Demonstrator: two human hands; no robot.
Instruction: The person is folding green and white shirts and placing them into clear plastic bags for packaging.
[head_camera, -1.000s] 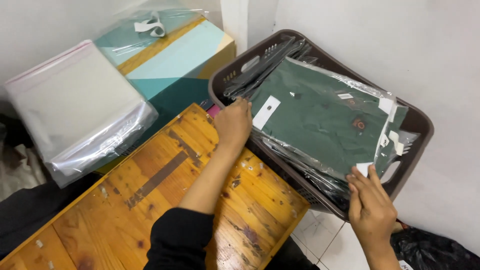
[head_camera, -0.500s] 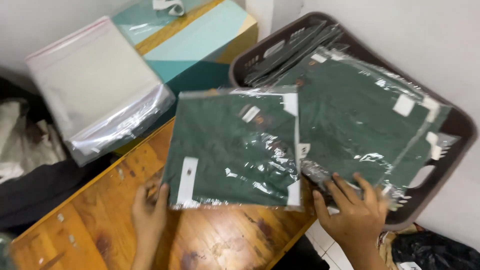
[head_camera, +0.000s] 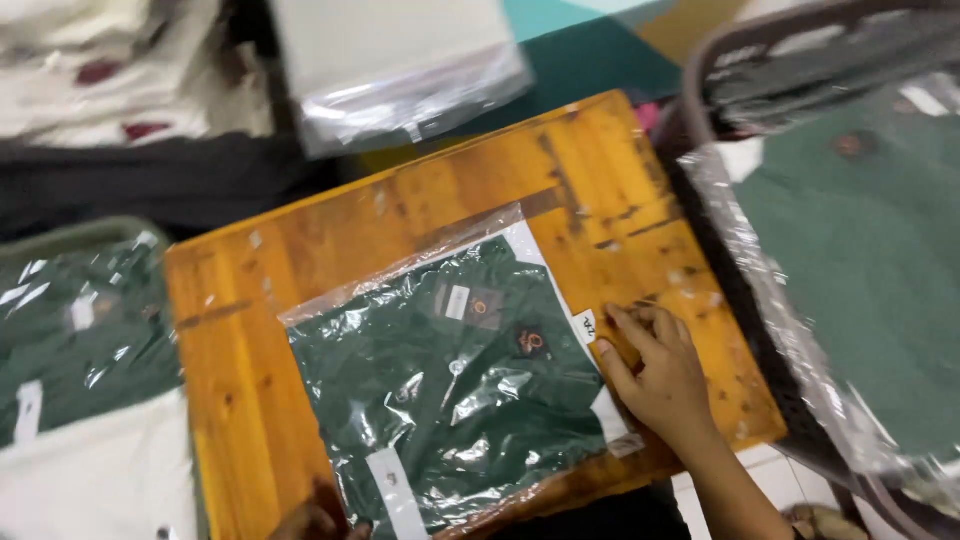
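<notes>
Green shirt in a clear plastic bag (head_camera: 455, 385) lies flat on the wooden bench (head_camera: 300, 250), one corner toward the near edge. The right hand (head_camera: 655, 375) rests open, fingers spread, against the bag's right edge; the left hand (head_camera: 315, 520) shows only as a sliver at the bag's lower corner, and I cannot tell its grip. A dark basket (head_camera: 715, 100) of more bagged green shirts stands at right, and a stack of empty clear bags (head_camera: 400, 60) lies beyond the bench.

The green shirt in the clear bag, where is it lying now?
In the head view, the bagged green shirt lies flat on the wooden board, toward its near edge, with the right hand touching its right side and the left hand at its lower-left corner.
</notes>
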